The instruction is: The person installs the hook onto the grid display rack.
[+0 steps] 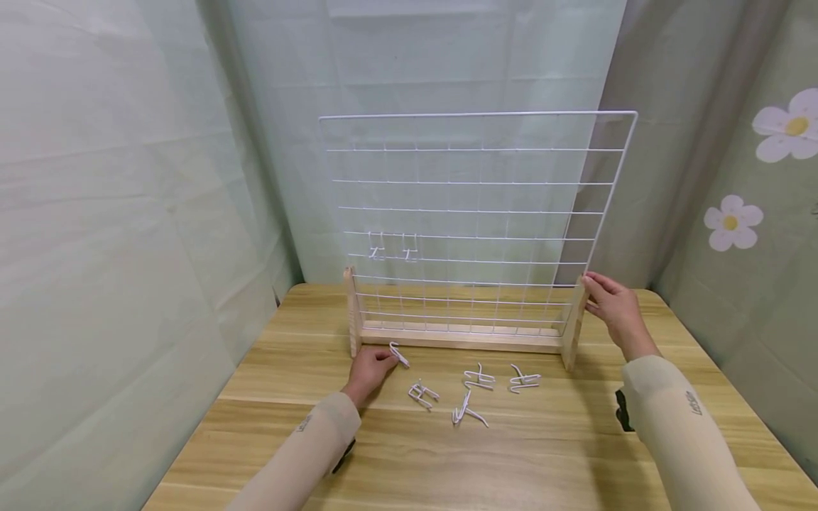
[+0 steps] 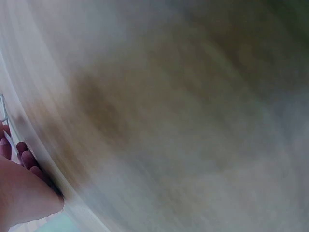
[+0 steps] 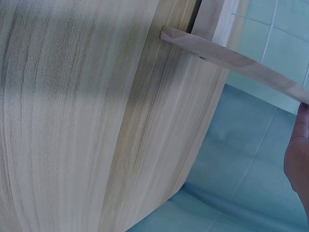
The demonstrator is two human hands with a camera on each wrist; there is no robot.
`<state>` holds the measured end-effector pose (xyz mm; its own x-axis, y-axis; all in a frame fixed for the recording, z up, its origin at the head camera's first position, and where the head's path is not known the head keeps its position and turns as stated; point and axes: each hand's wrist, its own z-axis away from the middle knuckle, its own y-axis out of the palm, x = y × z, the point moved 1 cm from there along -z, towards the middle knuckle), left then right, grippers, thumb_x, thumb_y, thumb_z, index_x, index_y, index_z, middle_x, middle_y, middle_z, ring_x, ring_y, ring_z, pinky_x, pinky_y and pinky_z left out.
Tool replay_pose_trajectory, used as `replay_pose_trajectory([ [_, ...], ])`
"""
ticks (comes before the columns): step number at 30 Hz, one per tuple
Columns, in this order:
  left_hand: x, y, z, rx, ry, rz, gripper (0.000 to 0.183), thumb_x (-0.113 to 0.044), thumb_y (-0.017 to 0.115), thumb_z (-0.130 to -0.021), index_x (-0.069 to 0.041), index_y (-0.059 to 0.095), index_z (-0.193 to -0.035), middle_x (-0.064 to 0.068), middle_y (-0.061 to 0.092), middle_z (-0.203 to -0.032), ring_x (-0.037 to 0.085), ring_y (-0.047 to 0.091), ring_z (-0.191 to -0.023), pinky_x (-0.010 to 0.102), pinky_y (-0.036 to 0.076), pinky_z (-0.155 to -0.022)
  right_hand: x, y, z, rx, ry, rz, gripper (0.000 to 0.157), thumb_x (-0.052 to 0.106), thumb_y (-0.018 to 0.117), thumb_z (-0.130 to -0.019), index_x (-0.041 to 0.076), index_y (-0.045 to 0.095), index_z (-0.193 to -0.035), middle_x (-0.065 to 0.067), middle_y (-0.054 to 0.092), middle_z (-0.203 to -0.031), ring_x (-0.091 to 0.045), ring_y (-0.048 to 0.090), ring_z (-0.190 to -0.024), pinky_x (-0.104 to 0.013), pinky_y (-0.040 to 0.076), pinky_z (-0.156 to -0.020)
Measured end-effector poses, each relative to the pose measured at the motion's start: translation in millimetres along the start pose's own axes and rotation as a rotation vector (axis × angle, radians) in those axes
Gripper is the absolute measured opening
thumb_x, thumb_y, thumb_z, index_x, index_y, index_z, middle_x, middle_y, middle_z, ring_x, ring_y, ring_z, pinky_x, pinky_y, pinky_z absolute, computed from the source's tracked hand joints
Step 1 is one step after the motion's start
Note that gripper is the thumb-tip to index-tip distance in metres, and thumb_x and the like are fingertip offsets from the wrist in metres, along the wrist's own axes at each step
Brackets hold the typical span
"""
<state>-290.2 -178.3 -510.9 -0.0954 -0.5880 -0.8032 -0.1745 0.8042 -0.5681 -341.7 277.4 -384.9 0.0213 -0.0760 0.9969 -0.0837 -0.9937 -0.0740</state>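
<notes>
A white wire grid rack (image 1: 473,183) stands in a wooden base (image 1: 460,341) with an upright post at each end. My left hand (image 1: 369,372) is by the foot of the left post and pinches a white wire hook (image 1: 400,356). At the edge of the left wrist view, fingers (image 2: 29,158) curl beside a bit of that hook's wire. My right hand (image 1: 615,311) grips the top of the right post (image 1: 574,323) between thumb and fingers; the right wrist view shows fingertips at this post (image 3: 231,59). Two hooks (image 1: 377,253) hang side by side low on the grid's left part.
Several white wire hooks (image 1: 481,377) lie loose on the wooden table (image 1: 409,461), in front of the rack. Pale green curtains (image 1: 128,213) enclose the table at the back and sides, with white flowers (image 1: 733,223) on the right one.
</notes>
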Motion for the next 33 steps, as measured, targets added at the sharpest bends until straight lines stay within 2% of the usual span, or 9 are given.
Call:
replay_pose_trajectory([
  [6, 0.1, 0.7, -1.3, -0.017, -0.052, 0.045, 0.011, -0.009, 0.072, -0.087, 0.001, 0.075, -0.084, 0.006, 0.071, -0.082, 0.013, 0.055, -0.074, 0.031, 0.046, -0.071, 1, 0.5, 1, -0.002, -0.01, -0.012, 0.07, 0.043, 0.062, -0.095, 0.001, 0.043, -0.148, 0.003, 0.055, -0.124, -0.016, 0.053, -0.118, -0.027, 0.047, -0.093],
  [12, -2.6, -0.6, -0.6, -0.036, -0.118, 0.062, 0.013, -0.012, 0.072, -0.088, 0.001, 0.075, -0.089, 0.006, 0.07, -0.083, 0.016, 0.055, -0.077, 0.031, 0.046, -0.072, 0, 0.4, 1, -0.006, -0.017, 0.002, 0.07, 0.044, 0.062, -0.095, 0.001, 0.043, -0.147, 0.003, 0.055, -0.123, -0.013, 0.053, -0.115, -0.019, 0.05, -0.085],
  [17, -1.9, -0.9, -1.4, -0.066, -0.167, 0.085, 0.015, -0.013, 0.069, -0.089, 0.001, 0.074, -0.094, 0.006, 0.069, -0.086, 0.018, 0.056, -0.08, 0.031, 0.046, -0.073, -1, 0.8, 1, -0.005, -0.031, 0.002, 0.07, 0.043, 0.061, -0.095, -0.001, 0.043, -0.147, 0.005, 0.056, -0.12, -0.01, 0.054, -0.111, -0.017, 0.051, -0.083],
  [24, -2.6, -0.5, -3.6, -0.157, -0.139, 0.081, 0.012, -0.011, 0.067, -0.088, -0.001, 0.073, -0.09, 0.006, 0.068, -0.085, 0.019, 0.057, -0.079, 0.032, 0.047, -0.072, -1, 0.7, 2, 0.005, -0.031, -0.057, 0.07, 0.04, 0.063, -0.095, -0.002, 0.042, -0.146, 0.012, 0.057, -0.111, -0.005, 0.055, -0.103, -0.015, 0.052, -0.078],
  [28, -7.7, -2.0, -4.5, -0.217, -0.114, 0.071, 0.01, -0.012, 0.069, -0.087, -0.003, 0.072, -0.089, 0.005, 0.066, -0.083, 0.02, 0.058, -0.078, 0.033, 0.048, -0.072, 0, 0.7, 2, 0.005, -0.029, -0.051, 0.069, 0.04, 0.063, -0.095, -0.001, 0.043, -0.146, 0.013, 0.057, -0.109, -0.004, 0.055, -0.103, -0.014, 0.052, -0.077],
  [33, -16.9, -3.4, -6.2, -0.288, -0.097, 0.067, 0.008, -0.013, 0.07, -0.085, -0.006, 0.07, -0.087, 0.004, 0.064, -0.08, 0.019, 0.056, -0.075, 0.032, 0.047, -0.069, 1, 0.5, 3, 0.0, -0.023, -0.043, 0.057, 0.041, 0.064, -0.094, 0.008, 0.054, -0.14, 0.012, 0.057, -0.112, -0.008, 0.055, -0.108, -0.019, 0.051, -0.083],
])
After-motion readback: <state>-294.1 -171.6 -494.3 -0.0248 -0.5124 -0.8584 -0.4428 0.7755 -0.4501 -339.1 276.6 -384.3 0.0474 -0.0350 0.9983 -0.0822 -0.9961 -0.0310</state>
